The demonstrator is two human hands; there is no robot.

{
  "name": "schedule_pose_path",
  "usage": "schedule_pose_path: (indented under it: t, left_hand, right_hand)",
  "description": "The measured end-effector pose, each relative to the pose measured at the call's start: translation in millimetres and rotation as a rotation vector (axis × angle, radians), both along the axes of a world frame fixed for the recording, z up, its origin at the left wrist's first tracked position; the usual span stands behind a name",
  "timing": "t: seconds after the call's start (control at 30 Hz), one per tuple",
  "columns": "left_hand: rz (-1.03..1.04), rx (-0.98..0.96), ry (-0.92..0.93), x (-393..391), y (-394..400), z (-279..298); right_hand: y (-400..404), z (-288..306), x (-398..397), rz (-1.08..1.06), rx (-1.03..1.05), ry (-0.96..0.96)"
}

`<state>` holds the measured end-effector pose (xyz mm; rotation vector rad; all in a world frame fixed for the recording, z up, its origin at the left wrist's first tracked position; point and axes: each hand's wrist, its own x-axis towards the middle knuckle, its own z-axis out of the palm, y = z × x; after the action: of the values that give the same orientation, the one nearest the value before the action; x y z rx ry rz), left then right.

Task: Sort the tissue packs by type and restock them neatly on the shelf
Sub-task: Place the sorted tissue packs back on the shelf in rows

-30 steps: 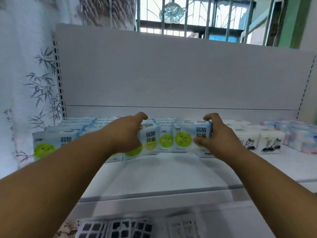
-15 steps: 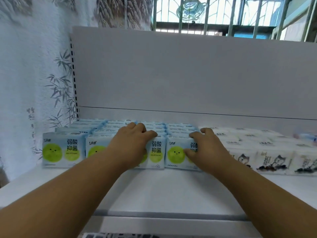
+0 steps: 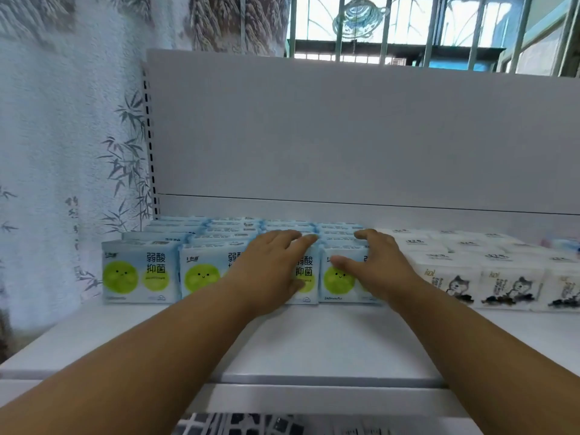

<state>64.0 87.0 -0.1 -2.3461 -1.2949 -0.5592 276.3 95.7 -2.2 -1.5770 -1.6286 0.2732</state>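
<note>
Blue tissue packs with green smiling circles [image 3: 138,273] stand in several rows on the left of the white shelf [image 3: 314,346]. White tissue packs printed with ink cats [image 3: 508,284] fill the shelf to their right. My left hand [image 3: 270,271] lies flat, fingers straight, over the front and top of the third front blue pack [image 3: 306,277]. My right hand [image 3: 376,265] rests with straight fingers on the fourth front blue pack [image 3: 337,281], thumb across its face. Neither hand grips anything.
The shelf's white back panel [image 3: 361,136] rises behind the rows. A bamboo-print wall [image 3: 62,152] closes the left side. Black-and-white patterned packs [image 3: 238,423] show on a lower level at the bottom edge. Pale blue packs [image 3: 565,244] sit at the far right.
Both hands carried two blue packs down onto the shelf's front row, then loosened from gripping to lying flat on them. The view moved closer and leftward.
</note>
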Motion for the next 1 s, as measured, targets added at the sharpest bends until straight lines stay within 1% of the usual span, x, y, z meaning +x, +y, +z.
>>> schedule_pose_path:
  t: [0.07,0.17,0.2,0.27,0.33,0.4,0.47,0.57,0.67,0.7,0.77,0.87,0.93,1.0]
  left_hand:
    - [-0.018,0.053,-0.017,-18,-8,2]
    - [0.028,0.077,-0.049,-53,-17,5]
    - [0.056,0.082,-0.056,-65,-18,5]
    - [0.137,0.105,-0.041,-83,-18,4]
    - [0.234,0.108,-0.035,-96,-18,2]
    - [0.300,0.082,-0.054,-104,-17,0]
    - [0.319,0.070,-0.080,-116,-16,0]
    - [0.335,0.088,-0.113,-141,-16,0]
    - [0.404,0.127,-0.202,-162,-18,0]
    - [0.438,0.124,-0.237,-167,-19,-1]
    - [0.496,0.056,-0.341,-177,-21,-4]
    - [0.497,-0.063,-0.538,-190,-20,-9]
    - [0.473,-0.105,-0.583,-192,-17,-11]
    - [0.454,-0.078,-0.561,-193,-11,-12]
  right_hand:
    - [0,2,-1,-0.046,0.028,-0.091]
    - [-4,9,-17,-0.151,0.093,-0.377]
    - [-7,11,-28,-0.133,0.112,-0.449]
    - [-10,13,-51,-0.017,0.140,-0.550]
    - [-14,13,-74,0.090,0.124,-0.651]
    - [-16,15,-93,0.151,0.110,-0.742]
    - [-17,18,-110,0.215,0.124,-0.779]
    - [-13,23,-135,0.322,0.187,-0.765]
    - [-4,26,-161,0.405,0.201,-0.778]
    - [-1,27,-169,0.418,0.198,-0.787]
    - [4,26,-183,0.425,0.208,-0.822]
    - [8,25,-200,0.400,0.256,-0.866]
    - [8,26,-213,0.402,0.252,-0.878]
    - [9,27,-229,0.413,0.237,-0.903]
